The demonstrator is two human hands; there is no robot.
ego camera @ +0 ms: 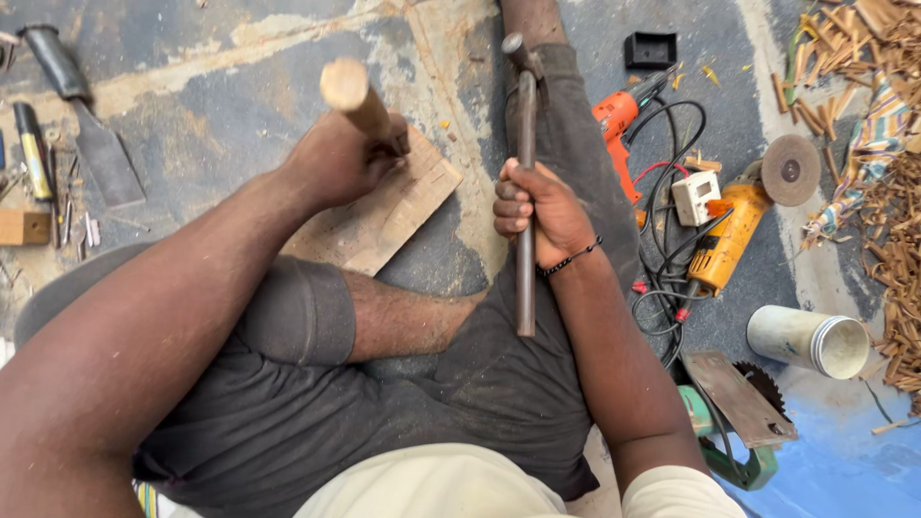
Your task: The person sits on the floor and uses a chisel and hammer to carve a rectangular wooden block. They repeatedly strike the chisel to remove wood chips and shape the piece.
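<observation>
Hands are gripping tools: your left hand (336, 163) is clutching a wooden handle (357, 96) over a plank (384, 216) at upper centre; your right hand (537, 211) is clasping a metal rod (526, 192) beside it.

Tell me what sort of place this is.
Probably an informal woodworking workshop on a floor: wood offcuts piled at the right, an orange drill, an angle grinder, and chisels lying nearby.
</observation>
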